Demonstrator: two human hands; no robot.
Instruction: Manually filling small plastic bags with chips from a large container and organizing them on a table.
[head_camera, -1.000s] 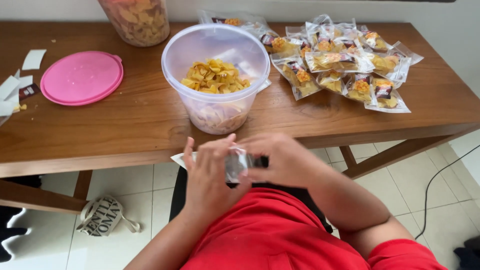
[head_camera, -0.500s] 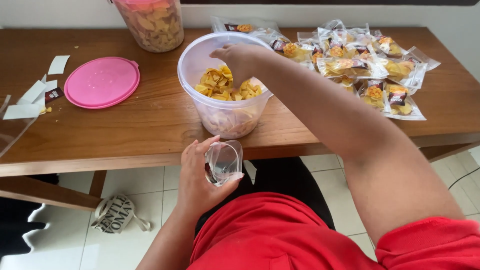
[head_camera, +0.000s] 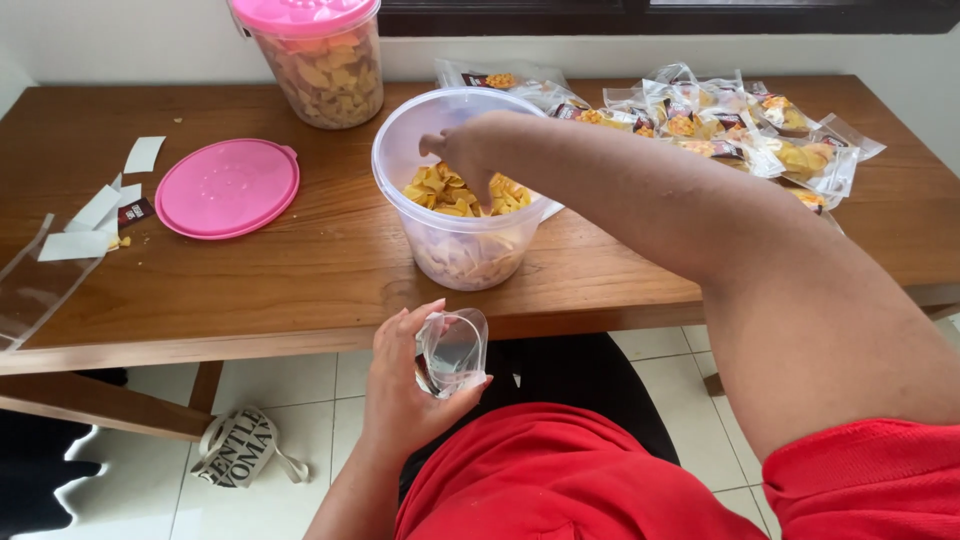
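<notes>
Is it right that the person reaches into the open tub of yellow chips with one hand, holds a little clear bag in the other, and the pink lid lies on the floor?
Not quite. The pink lid lies on the wooden table, left of the open tub, not on the floor. The head view shows it. The rest holds: the right hand reaches into the tub of yellow chips, the left hand holds the little clear bag.

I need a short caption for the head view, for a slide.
Right hand reaches into open chip tub; left hand holds small clear pouch.
</notes>
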